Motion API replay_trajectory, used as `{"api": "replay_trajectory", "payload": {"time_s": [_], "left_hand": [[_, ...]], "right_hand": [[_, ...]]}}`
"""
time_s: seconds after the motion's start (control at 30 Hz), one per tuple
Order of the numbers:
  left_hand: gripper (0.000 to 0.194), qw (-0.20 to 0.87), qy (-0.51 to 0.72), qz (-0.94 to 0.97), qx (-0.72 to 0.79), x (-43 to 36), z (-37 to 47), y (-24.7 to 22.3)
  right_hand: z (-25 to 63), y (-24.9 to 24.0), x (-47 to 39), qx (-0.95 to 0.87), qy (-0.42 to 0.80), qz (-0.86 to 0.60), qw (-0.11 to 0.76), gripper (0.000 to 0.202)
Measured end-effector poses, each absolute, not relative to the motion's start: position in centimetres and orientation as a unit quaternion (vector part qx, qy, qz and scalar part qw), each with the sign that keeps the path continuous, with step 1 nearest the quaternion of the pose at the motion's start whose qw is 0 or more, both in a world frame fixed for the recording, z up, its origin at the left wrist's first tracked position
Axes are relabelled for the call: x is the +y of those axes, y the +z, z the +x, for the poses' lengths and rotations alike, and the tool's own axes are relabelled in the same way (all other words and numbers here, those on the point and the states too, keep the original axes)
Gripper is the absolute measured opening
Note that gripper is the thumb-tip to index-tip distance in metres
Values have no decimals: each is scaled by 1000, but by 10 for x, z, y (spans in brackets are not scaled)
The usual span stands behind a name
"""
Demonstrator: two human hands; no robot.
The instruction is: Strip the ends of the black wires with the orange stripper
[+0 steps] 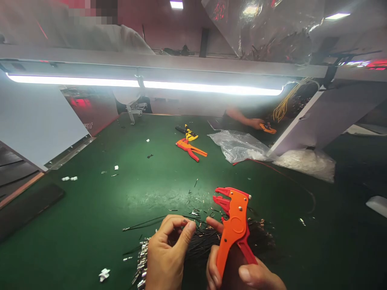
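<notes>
Right hand (pixel 244 274) clenched on orange stripper (pixel 234 227), upright just right of the black wire bundle (pixel 205 241); left hand (pixel 169 253) pinching one wire end above it—best fed squarely into the jaws; green mat (pixel 136 169), strip light (pixel 145 83) beyond, co-worker's hand (pixel 255 123) far side.

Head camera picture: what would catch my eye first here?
Probably the bright orange wire stripper held upright in the right hand at the bottom, above a pile of thin black wires that the left hand picks at. Behind, a long glowing light bar spans the green table, where a second orange stripper lies.
</notes>
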State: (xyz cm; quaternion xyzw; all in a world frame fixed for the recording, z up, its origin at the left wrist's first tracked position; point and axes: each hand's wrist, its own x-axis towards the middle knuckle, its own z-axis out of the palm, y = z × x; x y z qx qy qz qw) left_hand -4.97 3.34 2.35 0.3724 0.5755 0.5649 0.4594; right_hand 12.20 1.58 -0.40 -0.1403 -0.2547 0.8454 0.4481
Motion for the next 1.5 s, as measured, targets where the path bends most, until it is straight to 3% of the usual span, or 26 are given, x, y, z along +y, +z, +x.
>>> {"api": "replay_trajectory", "payload": {"time_s": [0.2,0.37,0.6,0.83,1.07,1.33,1.5], "left_hand": [[24,435,533,443,574,29,-46,18],[27,430,544,425,581,26,-40,20],[31,432,535,427,588,27,-39,20],[31,434,519,431,597,25,-38,21],[35,479,519,379,599,26,-38,18],[34,561,541,323,537,29,-38,38],[34,557,536,350,529,32,-38,33]], "right_hand": [[121,-5,16,-265,843,-120,453,58],[121,-6,16,-274,841,-141,445,66],[123,-6,17,-293,844,-154,422,55],[127,0,16,-296,851,-195,387,65],[126,-11,15,-313,841,-153,414,77],[129,-10,13,-312,841,-147,417,70],[130,-10,12,-300,849,-160,404,70]]}}
